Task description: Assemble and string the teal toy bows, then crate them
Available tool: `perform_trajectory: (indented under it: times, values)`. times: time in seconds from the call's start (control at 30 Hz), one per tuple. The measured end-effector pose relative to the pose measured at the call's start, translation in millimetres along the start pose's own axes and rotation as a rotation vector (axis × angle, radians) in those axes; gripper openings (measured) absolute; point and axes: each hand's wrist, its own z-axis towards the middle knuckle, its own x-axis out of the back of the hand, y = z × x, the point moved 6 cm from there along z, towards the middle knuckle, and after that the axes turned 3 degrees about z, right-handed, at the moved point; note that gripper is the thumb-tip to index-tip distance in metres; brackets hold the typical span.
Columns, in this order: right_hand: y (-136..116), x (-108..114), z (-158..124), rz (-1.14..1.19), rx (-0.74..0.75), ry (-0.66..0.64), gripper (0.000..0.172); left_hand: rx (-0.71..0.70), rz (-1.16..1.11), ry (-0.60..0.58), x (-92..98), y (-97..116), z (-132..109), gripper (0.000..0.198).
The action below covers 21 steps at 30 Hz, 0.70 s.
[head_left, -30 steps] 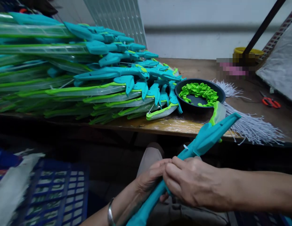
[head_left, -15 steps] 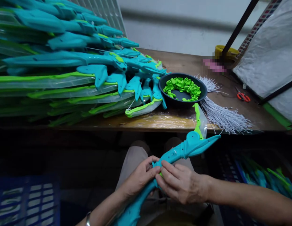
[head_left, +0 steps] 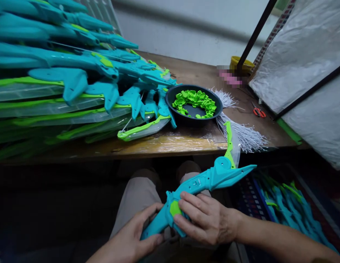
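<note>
Across my lap lies a teal plastic toy bow, its far end pointing to the upper right. A bright green limb with a clear edge sticks up from that end. My left hand is wrapped round the lower part of the bow, thumb on the near side. With fingers curled over the middle, my right hand grips it beside a small green cap that sits on the bow's face. The bow's lower end is hidden behind my left hand and the frame edge.
Many similar bows are piled on the table at left. A dark bowl holds small green caps, beside bundled white cords. Orange-handled scissors lie farther right. A crate with more bows stands low at right.
My left hand has slid down the bow, away from the middle. My right fingers have shifted, and the green cap now shows plainly. The view has turned right.
</note>
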Motion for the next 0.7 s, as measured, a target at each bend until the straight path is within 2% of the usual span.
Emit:
perform_trajectory:
  times: [0.07, 0.17, 0.27, 0.33, 0.4, 0.53, 0.6, 0.7]
  values:
    - [-2, 2, -3, -0.003, -0.015, 0.04, 0.031, -0.017, 0.147, 0.153, 10.1, -1, -2, 0.063]
    - [-4, 0, -15, 0.02, 0.01, 0.08, 0.03, -0.1, 0.273, 0.246, 14.8, 10, -3, 0.056]
    - [12, -15, -37, 0.005, 0.011, -0.026, 0.031, -0.207, 0.356, 0.337, 19.6, 25, -4, 0.044]
    - [45, -20, -56, -0.082, -0.085, -0.085, 0.037, -0.258, 0.384, 0.4, 24.2, 29, -6, 0.038]
    - [93, -15, -76, -0.195, -0.258, -0.088, 0.037, -0.283, 0.406, 0.436, 28.1, 28, -8, 0.036]
    - [191, 10, -111, -0.427, -0.68, -0.1, 0.03, -0.26, 0.445, 0.379, 29.8, 13, -8, 0.034]
    - [223, 16, -122, -0.485, -0.853, -0.149, 0.027, -0.227, 0.452, 0.33, 28.0, 1, -9, 0.037]
    - [247, 12, -131, -0.494, -1.029, -0.257, 0.023, -0.136, 0.464, 0.248, 19.8, -32, -9, 0.041]
